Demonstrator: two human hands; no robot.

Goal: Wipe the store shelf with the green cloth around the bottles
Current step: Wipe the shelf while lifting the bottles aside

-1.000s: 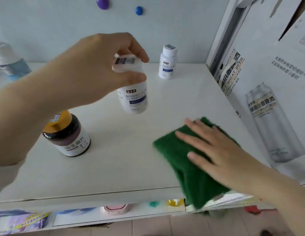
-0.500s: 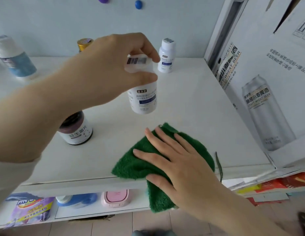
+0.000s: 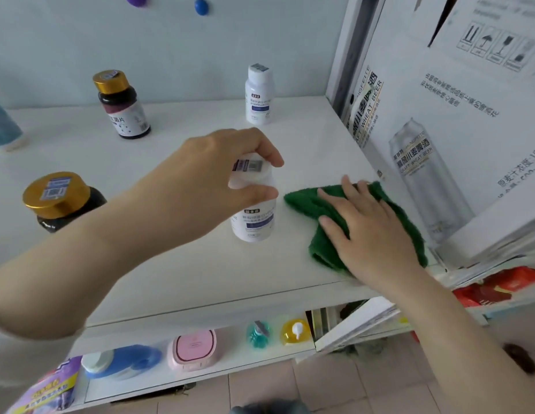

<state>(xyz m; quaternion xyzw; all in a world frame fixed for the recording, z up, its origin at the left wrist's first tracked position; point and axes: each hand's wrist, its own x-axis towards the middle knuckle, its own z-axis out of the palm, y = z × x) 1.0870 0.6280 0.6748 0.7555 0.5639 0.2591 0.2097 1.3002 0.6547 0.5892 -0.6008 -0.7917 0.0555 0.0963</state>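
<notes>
Just now green cloth (image 3: 305, 201) had slid from shelf (image 3: 200, 279) front edge to 3 o'clock of white bottle (image 3: 254, 222); right grip (image 3: 370, 234) pressed flat on it, left grip (image 3: 218, 174) clasped bottle's cap. Right side likely wiped.

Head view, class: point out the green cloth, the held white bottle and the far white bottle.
green cloth (image 3: 303, 203): head view, its bare left corner.
held white bottle (image 3: 254, 224): head view, its label.
far white bottle (image 3: 258, 98): head view, its body.
</notes>
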